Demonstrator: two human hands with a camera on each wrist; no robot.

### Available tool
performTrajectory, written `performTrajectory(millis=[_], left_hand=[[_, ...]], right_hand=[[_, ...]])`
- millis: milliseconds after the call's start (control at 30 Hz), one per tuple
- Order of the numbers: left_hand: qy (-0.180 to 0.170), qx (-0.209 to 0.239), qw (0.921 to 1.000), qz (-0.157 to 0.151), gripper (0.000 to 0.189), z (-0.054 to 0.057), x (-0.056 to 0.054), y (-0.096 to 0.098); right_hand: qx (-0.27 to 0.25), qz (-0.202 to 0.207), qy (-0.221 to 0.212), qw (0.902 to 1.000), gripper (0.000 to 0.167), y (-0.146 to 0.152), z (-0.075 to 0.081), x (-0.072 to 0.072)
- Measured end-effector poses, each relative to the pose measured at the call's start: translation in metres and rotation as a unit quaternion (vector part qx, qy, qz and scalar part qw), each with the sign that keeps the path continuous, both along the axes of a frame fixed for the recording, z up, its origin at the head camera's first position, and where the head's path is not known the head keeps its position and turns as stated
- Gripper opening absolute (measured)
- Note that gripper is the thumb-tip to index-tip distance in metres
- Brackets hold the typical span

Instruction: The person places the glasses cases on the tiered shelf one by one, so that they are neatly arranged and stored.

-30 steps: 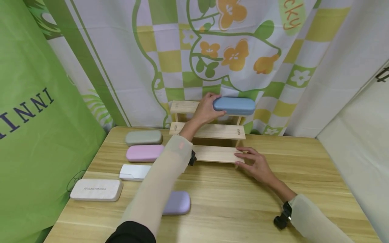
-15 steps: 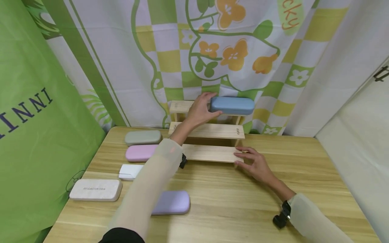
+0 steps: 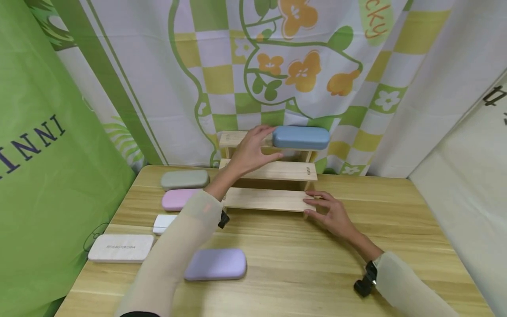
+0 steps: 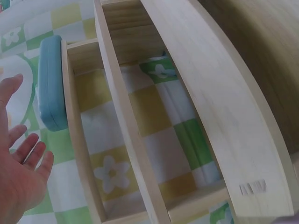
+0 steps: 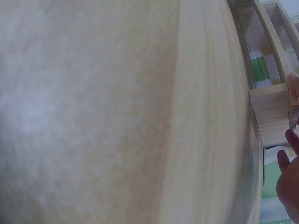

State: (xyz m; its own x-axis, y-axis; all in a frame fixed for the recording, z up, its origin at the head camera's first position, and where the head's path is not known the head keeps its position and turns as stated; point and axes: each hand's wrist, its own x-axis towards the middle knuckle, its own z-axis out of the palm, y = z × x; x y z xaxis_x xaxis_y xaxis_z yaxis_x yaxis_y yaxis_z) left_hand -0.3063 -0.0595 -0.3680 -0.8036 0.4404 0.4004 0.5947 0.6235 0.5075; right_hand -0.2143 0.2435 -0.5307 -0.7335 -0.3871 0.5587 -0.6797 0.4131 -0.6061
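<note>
A three-step wooden shelf (image 3: 269,199) stands at the back of the table. On the right part of its top step lies a blue glasses case (image 3: 301,138). Just left of that case is my left hand (image 3: 248,154), fingers spread and holding nothing; the left wrist view has a gap between its fingertips and the blue case (image 4: 51,84). At the right end of the lowest step my right hand (image 3: 332,218) grips the board, thumb at the front edge and fingers over the end. Only part of the right hand (image 5: 289,186) enters the right wrist view.
Left on the table (image 3: 301,273) lie a grey-green case (image 3: 185,179), a pink case (image 3: 180,199), a white case (image 3: 163,223) partly behind the left sleeve, a printed off-white case (image 3: 120,247) and a lilac case (image 3: 217,264). A patterned curtain (image 3: 222,79) hangs behind the shelf.
My left hand has let go of the blue glasses case and drawn back to the left, its fingers spreading. The case stays on the top step; my right hand keeps its place.
</note>
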Motion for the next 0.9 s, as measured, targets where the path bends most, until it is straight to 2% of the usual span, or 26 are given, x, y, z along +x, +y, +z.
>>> performTrajectory(millis=[200, 367, 500, 667, 767, 900], left_hand=[[0.011, -0.008, 0.9998, -0.015, 0.084, 0.003, 0.014, -0.008], [0.015, 0.000, 0.9991, -0.039, 0.081, 0.000, 0.024, -0.017], [0.014, -0.004, 0.9988, -0.046, 0.078, -0.001, 0.033, -0.022], [0.028, -0.024, 0.9978, -0.055, 0.074, -0.001, 0.047, -0.029], [0.032, -0.052, 0.9964, -0.059, 0.075, -0.002, 0.058, -0.034], [0.029, -0.091, 0.9938, -0.057, 0.075, -0.009, 0.071, -0.042]], right_hand=[[0.007, -0.010, -0.001, 0.9999, 0.039, 0.001, -0.001, -0.001], [0.004, -0.007, -0.008, 0.9999, 0.038, 0.000, 0.000, 0.000], [0.001, -0.006, -0.003, 1.0000, 0.038, 0.000, 0.000, 0.000], [-0.006, -0.003, -0.002, 1.0000, 0.039, 0.000, -0.001, 0.000], [-0.005, -0.002, -0.003, 1.0000, 0.039, 0.000, -0.001, 0.000], [-0.005, -0.002, -0.007, 1.0000, 0.039, -0.001, -0.001, -0.001]])
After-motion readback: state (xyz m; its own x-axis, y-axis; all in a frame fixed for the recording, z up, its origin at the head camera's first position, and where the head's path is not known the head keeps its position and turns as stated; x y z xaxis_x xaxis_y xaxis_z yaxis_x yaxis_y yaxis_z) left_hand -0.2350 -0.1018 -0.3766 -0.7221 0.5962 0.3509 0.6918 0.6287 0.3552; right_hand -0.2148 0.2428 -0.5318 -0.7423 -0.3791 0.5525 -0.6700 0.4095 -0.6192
